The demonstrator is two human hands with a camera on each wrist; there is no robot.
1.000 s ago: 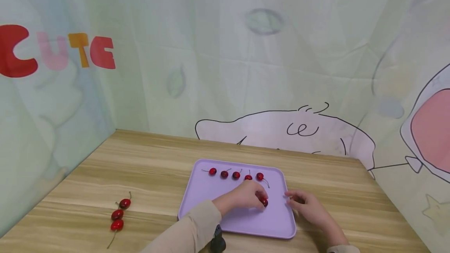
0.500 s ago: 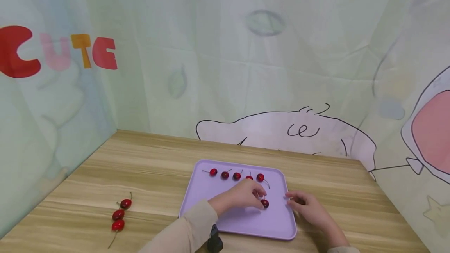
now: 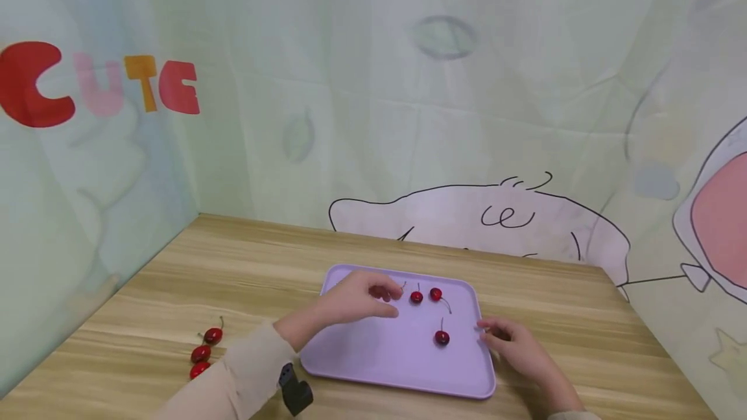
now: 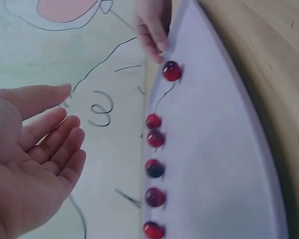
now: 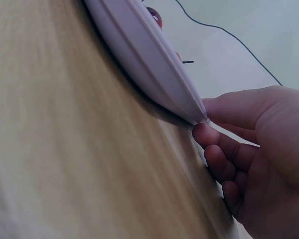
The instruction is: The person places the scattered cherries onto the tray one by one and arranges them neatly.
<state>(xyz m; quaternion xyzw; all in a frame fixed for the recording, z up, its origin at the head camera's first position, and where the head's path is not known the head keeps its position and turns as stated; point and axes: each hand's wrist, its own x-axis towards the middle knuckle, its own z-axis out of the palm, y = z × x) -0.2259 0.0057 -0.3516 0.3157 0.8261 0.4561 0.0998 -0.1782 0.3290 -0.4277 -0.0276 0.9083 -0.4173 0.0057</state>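
Note:
My left hand (image 3: 357, 297) hovers over the left part of a purple tray (image 3: 385, 368), fingers loosely bent and holding nothing. It hides part of a row of red cherries along the tray's far side; in the left wrist view several row cherries (image 4: 155, 197) show. One single cherry (image 3: 441, 338) lies nearer the tray's right edge with its stem pointing away. At that edge, my right hand (image 3: 516, 347) pinches the tray rim (image 5: 187, 94) between thumb and forefinger.
On the wooden table (image 3: 152, 303), left of the tray, three cherries (image 3: 201, 354) lie in a short line, the nearest partly covered by my left sleeve (image 3: 233, 374). A printed curtain (image 3: 373, 115) stands behind the table. A black device (image 3: 296, 393) sits at my left wrist.
My left hand has let go of the single cherry, which stays on the tray, and has moved left and slightly away from me. The right hand keeps its place at the tray edge.

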